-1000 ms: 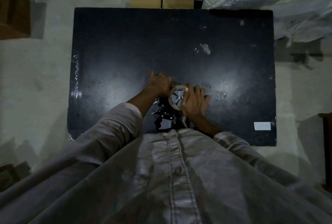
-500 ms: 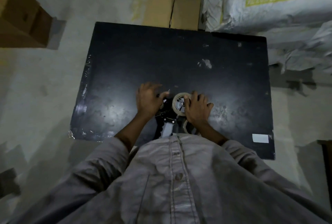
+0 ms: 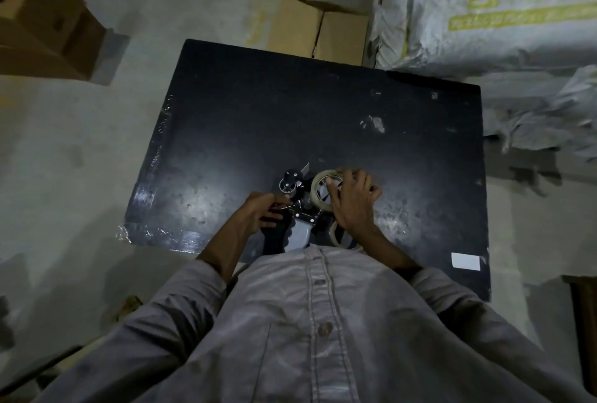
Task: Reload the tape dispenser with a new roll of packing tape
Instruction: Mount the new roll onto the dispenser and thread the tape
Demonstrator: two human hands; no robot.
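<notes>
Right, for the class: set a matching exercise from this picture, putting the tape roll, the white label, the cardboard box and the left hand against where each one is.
Things:
1. tape roll
2. white label
3. cardboard box
4. left hand

Places:
a. beyond the far edge of the table
b. under the fingers of the right hand
c. on the table, near its right front corner
d. gripping the tape dispenser

Pairs: 1-b, 2-c, 3-a, 4-d
</notes>
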